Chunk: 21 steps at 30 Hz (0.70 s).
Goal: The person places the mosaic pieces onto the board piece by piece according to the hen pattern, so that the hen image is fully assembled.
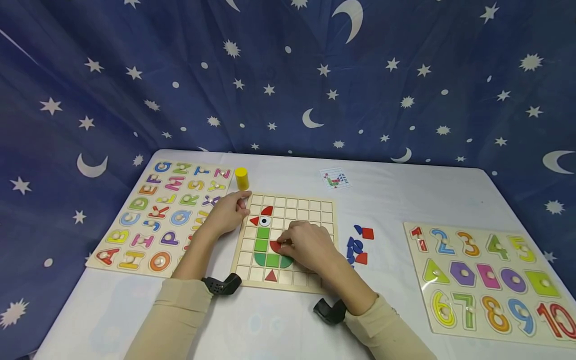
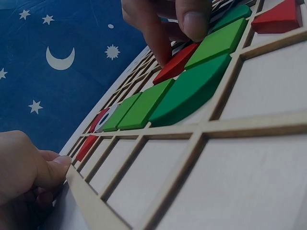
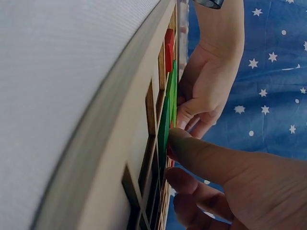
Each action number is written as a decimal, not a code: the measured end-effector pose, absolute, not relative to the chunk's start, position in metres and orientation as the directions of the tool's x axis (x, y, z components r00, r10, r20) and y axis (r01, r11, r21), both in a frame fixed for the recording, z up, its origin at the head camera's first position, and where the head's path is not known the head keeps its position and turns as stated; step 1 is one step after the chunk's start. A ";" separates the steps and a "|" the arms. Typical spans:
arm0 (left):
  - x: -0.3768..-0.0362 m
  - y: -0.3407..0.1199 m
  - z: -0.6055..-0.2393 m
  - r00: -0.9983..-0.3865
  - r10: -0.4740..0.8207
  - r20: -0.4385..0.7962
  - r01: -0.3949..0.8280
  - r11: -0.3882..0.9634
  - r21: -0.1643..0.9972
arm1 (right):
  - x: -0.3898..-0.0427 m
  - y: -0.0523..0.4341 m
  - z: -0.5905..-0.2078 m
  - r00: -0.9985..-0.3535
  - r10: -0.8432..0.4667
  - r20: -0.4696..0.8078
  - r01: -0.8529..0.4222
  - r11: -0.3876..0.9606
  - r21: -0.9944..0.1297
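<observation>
Head view: grid board sits mid-counter, near the front edge, long side running front to back. Left hand rests at the board's far-left corner, fingers curled against the rim, steadying it; left wrist view shows the thumb pressed on the frame edge. Right hand lies over the board's middle, fingertips pinching a red piece just right of the green column. Left wrist view: red piece is tilted, one edge lifted, not flat in its cell, touching the green blocks beside it. Right wrist view: a finger presses against the piece edge, the rest hidden by the board rim.

Key relation: red piece is directly under the right fingertips, left of that palm; the right hand is on it, the left hand is well apart at the corner. Piece's long edge runs roughly along the green row.

Other board pieces: red triangle near the front edge, eye tile with red bits at the top. Loose blue and red pieces lie just off the board's right edge. Letter puzzle at the left edge of the counter, number puzzle at the right, yellow cylinder and a pattern card toward the back.
</observation>
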<state>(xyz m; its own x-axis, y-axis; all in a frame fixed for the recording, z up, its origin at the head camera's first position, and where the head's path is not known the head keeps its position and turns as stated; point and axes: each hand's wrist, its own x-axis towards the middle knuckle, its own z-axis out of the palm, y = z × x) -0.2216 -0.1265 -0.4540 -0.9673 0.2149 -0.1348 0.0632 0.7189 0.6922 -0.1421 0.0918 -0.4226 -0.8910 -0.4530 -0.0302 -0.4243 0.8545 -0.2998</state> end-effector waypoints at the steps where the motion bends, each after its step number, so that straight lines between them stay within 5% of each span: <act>1: -0.222 -0.127 -0.454 -0.967 0.214 -0.137 0.061 0.719 0.692 | -0.142 0.092 -0.423 -0.891 -0.453 -0.030 -0.425 0.855 -0.298; 21: -0.221 -0.125 -0.451 -0.966 0.207 -0.157 0.042 0.720 0.692 | -0.144 0.092 -0.423 -0.896 -0.443 -0.034 -0.417 0.864 -0.283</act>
